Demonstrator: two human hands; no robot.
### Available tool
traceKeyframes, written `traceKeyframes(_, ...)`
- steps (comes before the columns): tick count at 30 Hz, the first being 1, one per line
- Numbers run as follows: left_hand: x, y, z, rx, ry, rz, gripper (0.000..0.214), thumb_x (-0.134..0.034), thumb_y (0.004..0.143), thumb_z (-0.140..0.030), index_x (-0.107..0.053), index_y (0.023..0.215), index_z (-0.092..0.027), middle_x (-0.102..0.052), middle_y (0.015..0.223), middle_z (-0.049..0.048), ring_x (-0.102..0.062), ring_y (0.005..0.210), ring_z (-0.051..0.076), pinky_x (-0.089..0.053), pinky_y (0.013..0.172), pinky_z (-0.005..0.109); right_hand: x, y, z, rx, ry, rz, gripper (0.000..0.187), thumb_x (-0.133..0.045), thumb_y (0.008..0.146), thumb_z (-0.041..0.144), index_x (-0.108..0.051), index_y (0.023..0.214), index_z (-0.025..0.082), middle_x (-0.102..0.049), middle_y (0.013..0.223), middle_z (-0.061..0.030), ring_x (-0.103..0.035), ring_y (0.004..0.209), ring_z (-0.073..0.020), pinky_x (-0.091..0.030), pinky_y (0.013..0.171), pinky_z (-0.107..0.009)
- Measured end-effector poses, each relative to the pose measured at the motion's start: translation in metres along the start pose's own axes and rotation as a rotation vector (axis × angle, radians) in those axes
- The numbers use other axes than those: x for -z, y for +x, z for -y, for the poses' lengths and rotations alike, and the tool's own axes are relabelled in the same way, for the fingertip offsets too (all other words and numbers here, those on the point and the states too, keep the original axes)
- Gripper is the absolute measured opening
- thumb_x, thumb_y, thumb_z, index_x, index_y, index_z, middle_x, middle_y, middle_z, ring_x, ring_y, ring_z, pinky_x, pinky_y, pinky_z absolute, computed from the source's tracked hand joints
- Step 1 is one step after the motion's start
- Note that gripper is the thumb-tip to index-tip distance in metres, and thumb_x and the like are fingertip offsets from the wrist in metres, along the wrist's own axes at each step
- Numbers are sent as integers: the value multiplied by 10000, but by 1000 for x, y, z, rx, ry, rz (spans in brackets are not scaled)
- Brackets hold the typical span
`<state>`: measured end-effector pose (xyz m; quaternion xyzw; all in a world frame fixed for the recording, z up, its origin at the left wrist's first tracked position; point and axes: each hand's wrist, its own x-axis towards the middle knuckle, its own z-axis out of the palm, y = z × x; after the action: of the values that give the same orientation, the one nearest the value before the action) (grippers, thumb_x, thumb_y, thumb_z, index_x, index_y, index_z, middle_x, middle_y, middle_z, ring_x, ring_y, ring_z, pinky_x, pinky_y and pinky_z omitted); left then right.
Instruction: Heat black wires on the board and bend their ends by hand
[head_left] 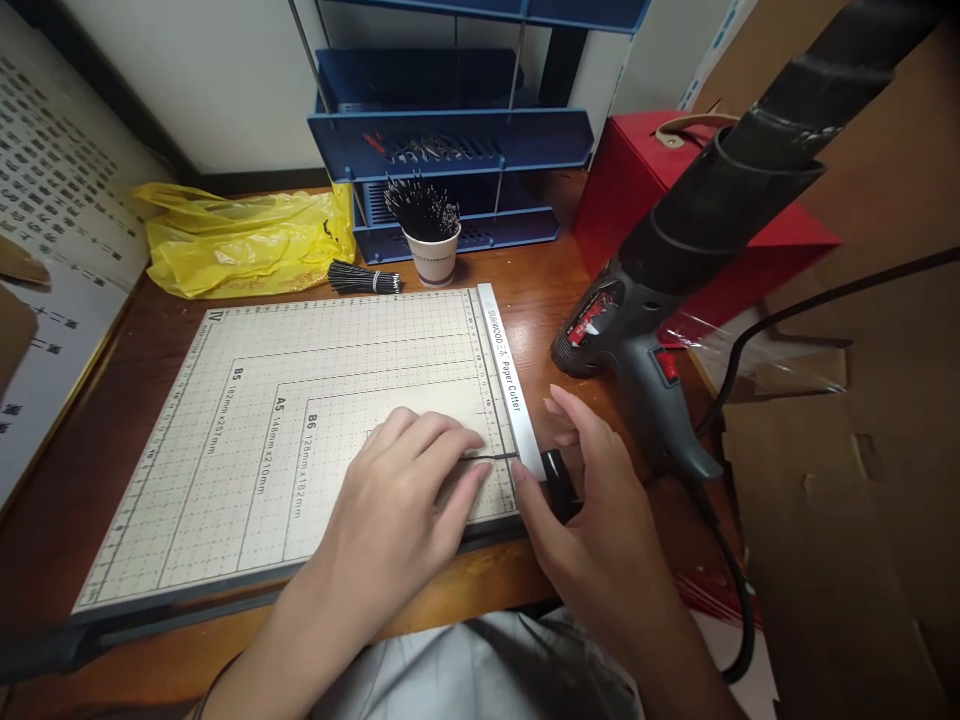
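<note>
A paper cutter [420, 360] with a cream gridded board lies on the wooden desk before me. My left hand [405, 480] rests low on the board, thumb and fingertips closed around a thin black wire [495, 457]. The wire runs to the right, against the cutter's white edge strip [506, 375]. My right hand [596, 490] curves around the strip's near end, its thumb by the wire's end and its fingers spread apart. A black cylindrical piece [556, 480] shows between that thumb and fingers. What lies under my left palm is hidden.
A paper cup [433, 255] full of thin black wires and a tied wire bundle [364, 278] stand behind the board. Further back are a yellow plastic bag [247, 240] and blue shelves [450, 140]. A heat gun [645, 330], red box [630, 170] and cardboard [817, 540] are at right.
</note>
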<state>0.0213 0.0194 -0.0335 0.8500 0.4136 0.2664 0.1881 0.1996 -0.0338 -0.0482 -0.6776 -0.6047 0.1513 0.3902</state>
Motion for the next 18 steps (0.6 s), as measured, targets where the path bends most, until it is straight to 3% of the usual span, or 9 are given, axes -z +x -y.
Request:
traceKeyframes(5, 2, -5, 4, 8, 5, -19, 81, -596, 1006, -199, -677, 1004, -195, -686, 977, 36, -536, 875, 201, -456, 766, 359, -7, 1, 2, -44, -72, 73, 594, -587, 963, 350, -415, 1512, 202, -645, 1371, -148, -620, 1207, -335, -497, 1008, -592)
traceKeyframes(18, -3, -5, 2, 57, 27, -7, 131, -560, 1013, -179, -657, 931, -210, -675, 919, 11, -538, 830, 200, -411, 729, 367, -17, 6, 5, -6, -143, 48, 457, -474, 996, 258, -454, 1449, 194, -680, 1334, -132, -648, 1151, -331, -472, 967, -578)
